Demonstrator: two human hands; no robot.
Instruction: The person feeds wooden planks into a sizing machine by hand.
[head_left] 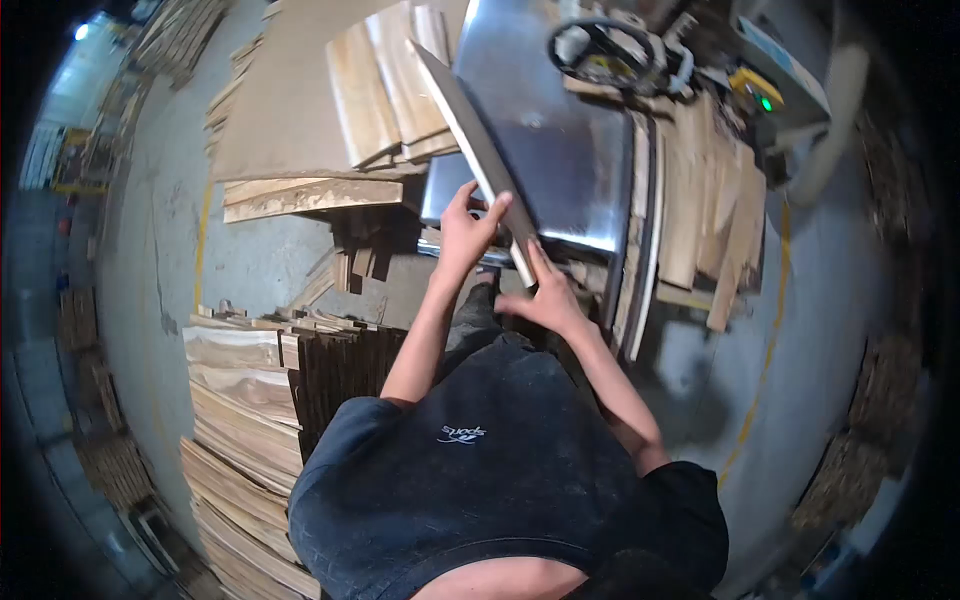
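Two hands hold one long wooden board (pixel 470 130) on edge over the shiny metal table (pixel 560 150). The left hand (pixel 465 232) is wrapped around its near end; the right hand (pixel 545 295) lies flat against that end. Stacks of planks (pixel 240 400) crowd the grey floor (pixel 260 255) left, with bare floor right.

The person wears a dark navy, short-sleeved T-shirt (pixel 480 480) of soft, faintly creased fabric, with a small white printed logo (pixel 462 433) on the chest (the lettering reads upside down from this view, something like "sports", with a curved swoosh beside it). The sleeves end above the elbows, leaving both forearms bare. Neither the left hand (pixel 465 232) nor the right hand (pixel 548 298) wears a glove, ring or watch. Below the shirt hem, dark grey trousers (pixel 478 318) show.
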